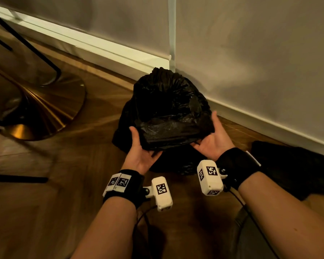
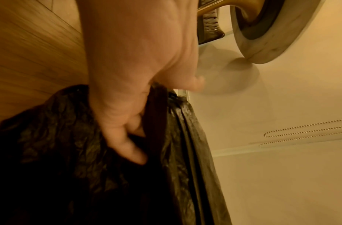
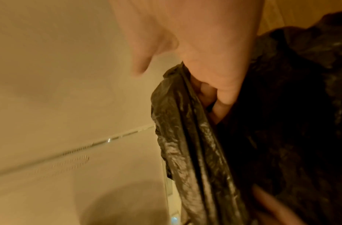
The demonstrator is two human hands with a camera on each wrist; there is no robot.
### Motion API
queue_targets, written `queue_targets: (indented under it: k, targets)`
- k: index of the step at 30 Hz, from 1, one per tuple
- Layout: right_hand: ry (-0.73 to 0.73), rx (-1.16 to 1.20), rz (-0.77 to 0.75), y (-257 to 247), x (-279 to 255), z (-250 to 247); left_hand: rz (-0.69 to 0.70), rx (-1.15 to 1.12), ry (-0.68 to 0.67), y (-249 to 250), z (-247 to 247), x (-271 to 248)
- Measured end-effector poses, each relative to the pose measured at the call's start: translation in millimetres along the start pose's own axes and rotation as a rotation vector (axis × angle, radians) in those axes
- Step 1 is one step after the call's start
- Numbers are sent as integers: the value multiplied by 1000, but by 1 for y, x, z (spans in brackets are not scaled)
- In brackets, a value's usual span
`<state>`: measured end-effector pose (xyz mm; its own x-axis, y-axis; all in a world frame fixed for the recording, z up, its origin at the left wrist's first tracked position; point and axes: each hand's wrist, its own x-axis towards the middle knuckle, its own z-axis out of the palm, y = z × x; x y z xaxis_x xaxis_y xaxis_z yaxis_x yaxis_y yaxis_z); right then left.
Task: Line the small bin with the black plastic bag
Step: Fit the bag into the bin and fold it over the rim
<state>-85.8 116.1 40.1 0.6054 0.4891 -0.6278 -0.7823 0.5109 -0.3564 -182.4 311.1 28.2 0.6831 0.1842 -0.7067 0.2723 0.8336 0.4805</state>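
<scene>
I see a brass pedestal base [image 1: 45,109] on the wood floor [image 1: 54,202], left of the black plastic bag [image 1: 166,101]. The bag is crumpled and glossy, draped over the small bin so no bin wall shows, its mouth sunk into a dark hollow, standing in the corner against the white skirting board [image 1: 108,51]. My left hand [image 1: 142,152] grips the bag's near-left rim, fingers curled into the plastic, thumb up. My right hand [image 1: 213,139] grips the near-right rim, fingers tucked under the fold.
</scene>
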Motion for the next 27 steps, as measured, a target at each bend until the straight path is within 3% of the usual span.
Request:
queue_targets:
  k: [3, 6, 12, 15, 20, 27]
  targets:
    - [33, -97, -26, 4, 0, -2, -31, 43, 30, -1, 4, -5]
    - [71, -35, -24, 3, 2, -5, 1, -4, 81, 0, -1, 1]
    - [99, -47, 98, 0, 11, -2, -73, -46, 112, 5, 2, 20]
    - [68, -13, 116, -5, 14, 3, -80, -77, 73, 6, 6, 22]
    - [37, -36, 85, -2, 6, 6, -89, -8, -101, -9, 7, 9]
    - [192, 92, 158, -7, 14, -8, -86, -198, -54, -20, 5, 23]
